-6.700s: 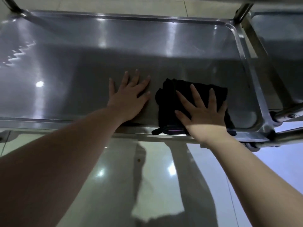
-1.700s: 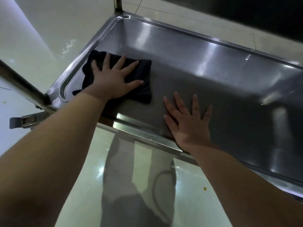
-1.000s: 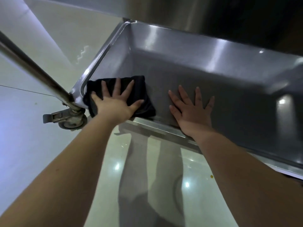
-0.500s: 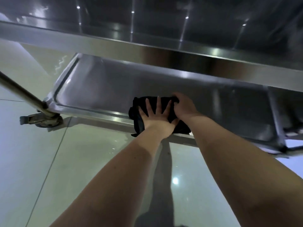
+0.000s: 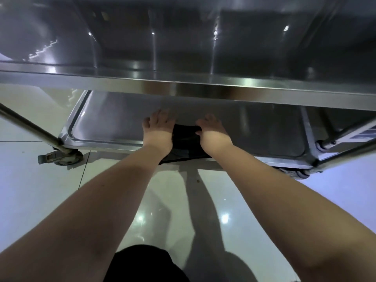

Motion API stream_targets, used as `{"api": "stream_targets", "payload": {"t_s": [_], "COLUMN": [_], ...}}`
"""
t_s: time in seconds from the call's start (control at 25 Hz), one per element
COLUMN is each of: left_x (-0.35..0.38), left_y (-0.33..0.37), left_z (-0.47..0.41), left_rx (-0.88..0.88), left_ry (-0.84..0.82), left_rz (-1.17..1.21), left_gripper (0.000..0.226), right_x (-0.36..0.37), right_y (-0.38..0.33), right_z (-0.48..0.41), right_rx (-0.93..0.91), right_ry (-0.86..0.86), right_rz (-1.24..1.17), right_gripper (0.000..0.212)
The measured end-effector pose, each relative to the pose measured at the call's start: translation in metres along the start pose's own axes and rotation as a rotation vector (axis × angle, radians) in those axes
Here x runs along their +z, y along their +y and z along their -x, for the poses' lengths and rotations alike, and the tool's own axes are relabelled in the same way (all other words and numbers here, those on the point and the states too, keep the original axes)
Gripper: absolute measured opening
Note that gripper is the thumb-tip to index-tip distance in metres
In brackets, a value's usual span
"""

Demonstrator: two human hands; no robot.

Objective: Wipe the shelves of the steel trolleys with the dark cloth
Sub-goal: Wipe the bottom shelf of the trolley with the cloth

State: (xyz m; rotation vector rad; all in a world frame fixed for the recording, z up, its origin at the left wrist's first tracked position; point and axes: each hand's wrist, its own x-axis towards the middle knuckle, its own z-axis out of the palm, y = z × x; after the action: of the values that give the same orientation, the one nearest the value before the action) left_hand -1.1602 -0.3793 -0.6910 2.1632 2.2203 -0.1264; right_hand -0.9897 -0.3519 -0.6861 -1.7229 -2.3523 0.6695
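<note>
The dark cloth lay bunched at the near rim of the lower shelf of the steel trolley, one corner hanging over the edge. My left hand rested beside its left edge, fingers spread and fairly straight on the steel. My right hand curled its fingers at the cloth's right edge, thumb pinching the fabric. The upper shelf crossed above both hands.

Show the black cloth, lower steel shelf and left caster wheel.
black cloth (image 5: 185,139), head view, bunched middle.
lower steel shelf (image 5: 114,125), head view, bare left part.
left caster wheel (image 5: 68,158), head view, wheel rim.
</note>
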Motion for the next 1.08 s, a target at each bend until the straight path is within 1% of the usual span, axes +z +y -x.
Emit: {"api": "stream_targets", "payload": {"t_s": [0.08,0.16,0.24,0.32,0.4,0.44,0.56,0.68,0.88,0.96,1.08], "left_x": [-0.020,-0.045,-0.072,-0.100,-0.137,-0.157,-0.230,-0.325,-0.516,-0.593,-0.708], "left_y": [0.009,0.025,0.042,0.053,0.058,0.059,0.058,0.049,0.042,0.041,0.042], "left_z": [0.013,0.038,0.066,0.092,0.116,0.129,0.160,0.177,0.196,0.199,0.200], "left_rx": [0.086,0.150,0.273,0.393,0.463,0.490,0.515,0.502,0.529,0.561,0.608], "left_ry": [0.012,-0.013,-0.041,0.043,0.188,0.225,0.234,0.248,0.422,0.510,0.616], "left_rz": [-0.031,0.006,0.041,0.094,0.161,0.169,0.168,0.135,0.181,0.163,0.091], "left_gripper": [0.045,0.032,0.031,0.028,0.026,0.027,0.032,0.040,0.038,0.034,0.019], "right_x": [-0.025,-0.053,-0.082,-0.111,-0.145,-0.164,-0.224,-0.304,-0.477,-0.547,-0.646], "right_y": [0.006,0.009,0.012,0.014,0.007,0.000,-0.039,-0.094,-0.182,-0.214,-0.256], "right_z": [0.034,0.074,0.113,0.147,0.175,0.187,0.223,0.255,0.294,0.305,0.323], "right_rx": [-0.045,0.012,0.025,-0.046,-0.068,-0.062,-0.041,-0.034,-0.038,-0.075,-0.140], "right_ry": [0.056,0.071,0.058,0.022,-0.028,-0.028,0.052,0.143,0.314,0.388,0.491], "right_rz": [-0.090,-0.126,-0.062,-0.009,-0.034,-0.054,-0.077,-0.050,0.064,0.140,0.285], "right_gripper": [0.021,0.019,0.025,0.036,0.034,0.031,0.025,0.030,0.039,0.037,0.031]}}
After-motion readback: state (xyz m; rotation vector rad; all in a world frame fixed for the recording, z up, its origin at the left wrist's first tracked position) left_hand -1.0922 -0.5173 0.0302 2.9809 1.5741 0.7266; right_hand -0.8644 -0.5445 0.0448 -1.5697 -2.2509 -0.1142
